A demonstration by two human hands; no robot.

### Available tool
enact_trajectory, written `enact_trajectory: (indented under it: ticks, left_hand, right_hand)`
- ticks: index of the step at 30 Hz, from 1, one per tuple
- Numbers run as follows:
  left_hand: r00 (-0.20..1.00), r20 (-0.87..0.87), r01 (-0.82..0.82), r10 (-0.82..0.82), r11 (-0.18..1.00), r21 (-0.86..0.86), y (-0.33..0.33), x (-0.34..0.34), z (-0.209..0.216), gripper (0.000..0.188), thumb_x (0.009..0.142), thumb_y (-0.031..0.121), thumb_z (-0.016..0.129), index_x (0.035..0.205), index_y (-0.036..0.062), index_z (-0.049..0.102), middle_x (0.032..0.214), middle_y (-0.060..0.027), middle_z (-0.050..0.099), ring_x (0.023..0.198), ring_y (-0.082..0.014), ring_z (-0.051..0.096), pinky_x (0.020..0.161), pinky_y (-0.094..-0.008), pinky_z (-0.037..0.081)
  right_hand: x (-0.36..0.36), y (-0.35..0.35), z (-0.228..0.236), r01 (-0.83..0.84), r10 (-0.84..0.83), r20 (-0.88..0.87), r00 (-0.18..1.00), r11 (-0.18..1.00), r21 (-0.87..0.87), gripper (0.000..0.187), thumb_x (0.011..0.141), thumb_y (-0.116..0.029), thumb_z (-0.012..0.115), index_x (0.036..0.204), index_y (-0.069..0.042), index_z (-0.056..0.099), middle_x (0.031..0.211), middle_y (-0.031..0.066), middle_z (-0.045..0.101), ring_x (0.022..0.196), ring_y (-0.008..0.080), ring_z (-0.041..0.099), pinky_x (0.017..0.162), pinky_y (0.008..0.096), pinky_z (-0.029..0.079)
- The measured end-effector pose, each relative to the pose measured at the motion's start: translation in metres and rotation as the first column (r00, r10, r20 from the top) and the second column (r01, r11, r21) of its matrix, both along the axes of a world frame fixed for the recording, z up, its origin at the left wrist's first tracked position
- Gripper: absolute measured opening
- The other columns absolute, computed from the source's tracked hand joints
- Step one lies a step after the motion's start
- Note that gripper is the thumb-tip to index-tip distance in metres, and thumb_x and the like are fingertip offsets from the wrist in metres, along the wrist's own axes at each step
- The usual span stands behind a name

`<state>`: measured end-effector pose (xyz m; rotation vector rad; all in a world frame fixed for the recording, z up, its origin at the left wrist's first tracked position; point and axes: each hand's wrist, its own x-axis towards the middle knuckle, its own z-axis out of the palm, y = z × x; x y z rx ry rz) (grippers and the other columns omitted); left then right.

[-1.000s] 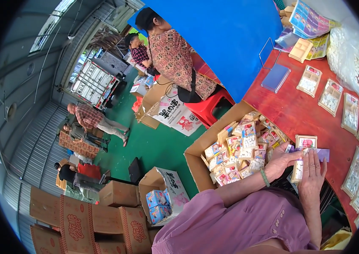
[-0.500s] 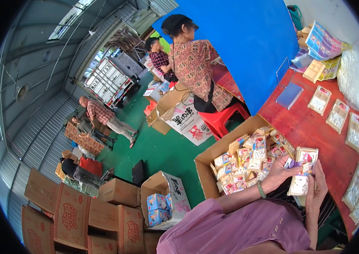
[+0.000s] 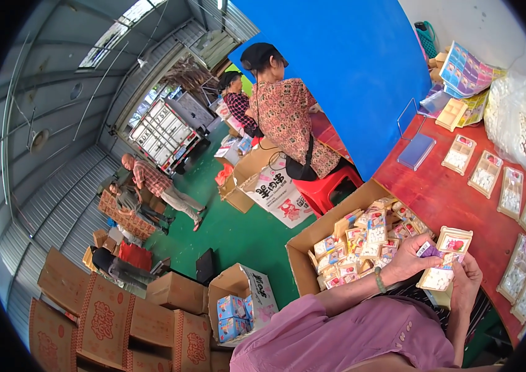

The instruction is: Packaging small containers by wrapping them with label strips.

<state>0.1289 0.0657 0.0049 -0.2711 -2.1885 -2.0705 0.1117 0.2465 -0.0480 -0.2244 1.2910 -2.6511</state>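
Observation:
Both my hands hold a small cream-coloured compartment tray (image 3: 456, 238) with a printed picture and a purple paper strip across its middle. My left hand (image 3: 410, 259), with a green bead bracelet on the wrist, has its fingers closed on the purple strip (image 3: 429, 250) at the tray's left side. My right hand (image 3: 466, 280) grips the tray's right edge, fingers bent around it. Just beyond my left hand, a large cardboard box (image 3: 300, 260) holds many similar packed trays (image 3: 371, 229).
Filled trays (image 3: 486, 172) line the red table (image 3: 427, 180) at right, near a bag of white pieces (image 3: 520, 111) and a blue flat case (image 3: 417, 152). A blue panel (image 3: 350, 74) stands behind. A person (image 3: 285, 118) sits on a red stool (image 3: 325, 189). Cartons (image 3: 105, 316) fill the lower left.
The tray has tilted slightly in my hands, and its lower part looks more covered by print. Both hands keep their hold. The whole view has shifted a little.

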Motion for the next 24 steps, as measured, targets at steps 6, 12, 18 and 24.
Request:
enact_trajectory:
  ticks: [6,12,18,24]
  left_hand:
    - [0.994,0.077,0.076,-0.077,0.997,0.022,0.014,0.009,-0.006,0.021,0.075,0.011,0.078,0.085,0.0042,0.06,0.077,0.0027,0.06,0.071,-0.0044,0.055,0.064,-0.0226,0.046]
    - [0.975,0.218,0.02,-0.04,0.995,0.095,0.016,0.008,0.008,0.027,0.068,0.006,0.081,0.086,0.0066,0.061,0.083,0.0014,0.063,0.076,-0.0074,0.058,0.069,-0.0249,0.05]
    - [0.922,0.222,0.265,-0.316,0.936,0.232,-0.022,-0.015,-0.009,0.019,0.071,-0.005,0.073,0.088,-0.001,0.065,0.095,-0.0077,0.066,0.085,-0.0124,0.062,0.075,-0.0264,0.05]
    - [0.892,0.133,0.424,-0.432,0.902,0.081,-0.021,-0.029,-0.012,0.013,0.073,-0.001,0.074,0.085,-0.0029,0.068,0.099,-0.0125,0.067,0.085,-0.0161,0.062,0.072,-0.027,0.048]
  right_hand:
    - [0.013,0.02,-0.006,-0.061,0.071,0.073,0.995,0.99,-0.128,0.022,0.086,0.003,0.056,0.108,0.005,0.06,0.1,0.0096,0.066,0.087,0.0133,0.062,0.081,0.0276,0.049]
    - [0.019,0.021,0.01,-0.079,0.078,0.048,0.996,0.997,0.023,0.035,0.087,-0.005,0.056,0.12,0.004,0.053,0.112,0.0106,0.062,0.099,0.0167,0.06,0.088,0.0327,0.048]
    - [0.019,0.019,-0.001,-0.106,0.107,-0.01,0.994,0.994,0.01,0.038,0.087,-0.001,0.059,0.124,0.001,0.053,0.113,0.008,0.064,0.101,0.0124,0.06,0.09,0.0299,0.047]
    - [0.042,0.041,0.0,-0.08,0.098,-0.119,0.988,0.986,0.149,0.028,0.086,-0.001,0.062,0.114,0.0,0.058,0.107,0.0075,0.063,0.102,0.0135,0.059,0.09,0.0284,0.046]
